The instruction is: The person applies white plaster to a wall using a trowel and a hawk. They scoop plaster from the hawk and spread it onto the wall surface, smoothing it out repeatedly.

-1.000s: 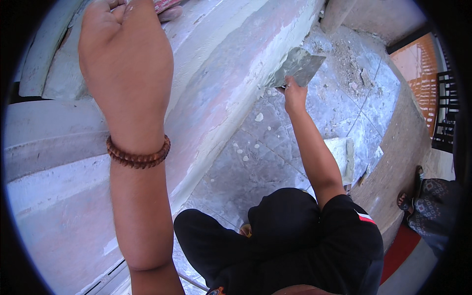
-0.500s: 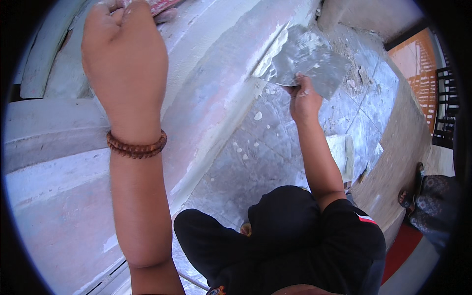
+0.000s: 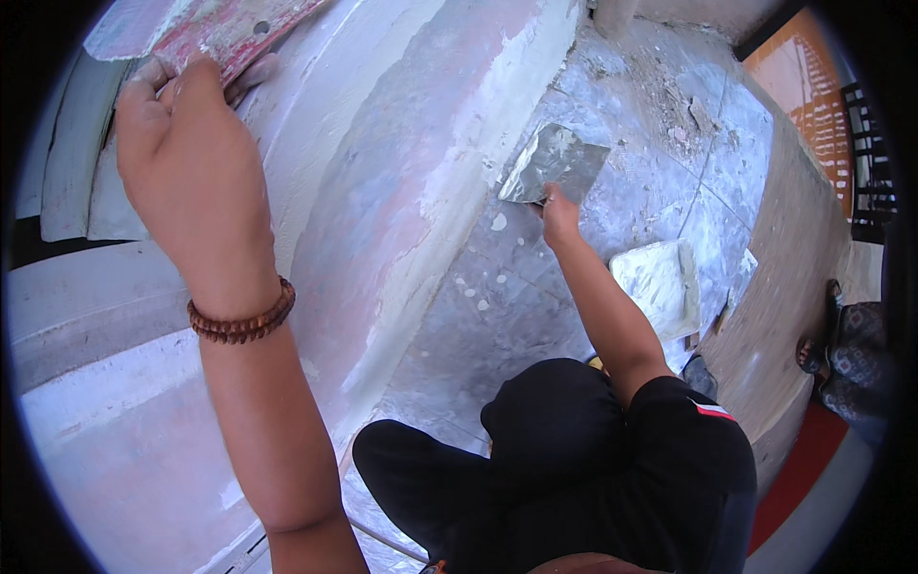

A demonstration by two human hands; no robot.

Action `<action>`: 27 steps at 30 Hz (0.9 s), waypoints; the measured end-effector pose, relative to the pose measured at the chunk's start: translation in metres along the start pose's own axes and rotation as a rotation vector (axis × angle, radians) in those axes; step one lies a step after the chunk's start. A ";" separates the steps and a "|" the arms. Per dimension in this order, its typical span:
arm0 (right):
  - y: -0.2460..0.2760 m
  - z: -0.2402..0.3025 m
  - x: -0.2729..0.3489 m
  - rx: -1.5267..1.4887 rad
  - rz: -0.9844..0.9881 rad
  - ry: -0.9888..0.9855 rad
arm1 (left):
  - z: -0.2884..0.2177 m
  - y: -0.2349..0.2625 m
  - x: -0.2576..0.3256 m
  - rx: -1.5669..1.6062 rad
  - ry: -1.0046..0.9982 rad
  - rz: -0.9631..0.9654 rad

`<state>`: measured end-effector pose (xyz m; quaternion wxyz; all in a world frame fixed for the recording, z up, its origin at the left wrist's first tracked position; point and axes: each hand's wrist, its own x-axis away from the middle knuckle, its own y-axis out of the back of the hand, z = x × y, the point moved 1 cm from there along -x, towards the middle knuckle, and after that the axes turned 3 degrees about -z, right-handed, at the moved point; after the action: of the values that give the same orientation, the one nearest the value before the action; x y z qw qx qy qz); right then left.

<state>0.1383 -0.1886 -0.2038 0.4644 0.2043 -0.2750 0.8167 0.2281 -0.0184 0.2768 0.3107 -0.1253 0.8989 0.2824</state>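
Note:
My left hand (image 3: 196,182), with a brown beaded bracelet on its wrist, is raised at the upper left. Its fingers are closed on a flat red scraper (image 3: 234,40), worn, smeared white and with a hole in it. The scraper's upper part is cut off by the picture's edge. Lower and to the right, my right hand (image 3: 560,215) grips the near edge of a thin grey metal sheet (image 3: 574,165). White putty is heaped along the sheet's left edge. The sheet is beside the foot of a sloping, patchy white and pinkish plastered wall (image 3: 382,191).
A white putty-smeared tray (image 3: 690,287) stands on the grey tiled floor (image 3: 507,325), right of my forearm. Putty drops dot the tiles; rubble (image 3: 690,120) lies farther off. At the far right another person's sandalled feet (image 3: 813,356) show near a red strip (image 3: 796,478).
My left hand and the scraper have come lower and left, showing more of the scraper. My right hand has drawn the metal sheet nearer and left, away from the wall. More of the tray shows.

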 end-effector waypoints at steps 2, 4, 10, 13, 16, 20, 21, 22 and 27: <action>-0.007 -0.011 -0.003 0.015 0.008 0.011 | -0.001 -0.001 0.001 0.085 -0.008 0.016; -0.015 -0.014 0.003 0.013 0.022 -0.058 | -0.002 -0.002 0.001 0.089 -0.005 -0.003; -0.031 0.013 0.053 -0.101 0.080 0.025 | -0.007 -0.003 0.004 0.110 -0.007 0.010; -0.033 0.023 0.079 -0.152 0.113 0.045 | -0.008 -0.003 0.005 0.109 -0.015 0.027; -0.033 0.030 0.099 -0.069 0.189 0.156 | -0.007 -0.003 0.005 0.077 -0.016 0.012; -0.036 0.039 0.122 0.000 0.213 0.196 | -0.002 -0.004 0.001 0.110 -0.031 0.007; -0.037 0.040 0.127 0.028 0.195 0.232 | 0.000 -0.003 0.000 0.068 0.002 -0.007; -0.035 0.043 0.132 0.070 0.205 0.206 | 0.001 -0.003 0.000 0.120 -0.042 0.001; -0.002 0.048 0.142 0.295 0.278 -0.006 | 0.006 0.000 -0.004 0.003 -0.057 -0.010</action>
<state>0.0749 -0.1269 -0.0828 0.3116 0.2327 -0.1795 0.9036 0.2342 -0.0141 0.2755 0.3377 -0.1214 0.8895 0.2828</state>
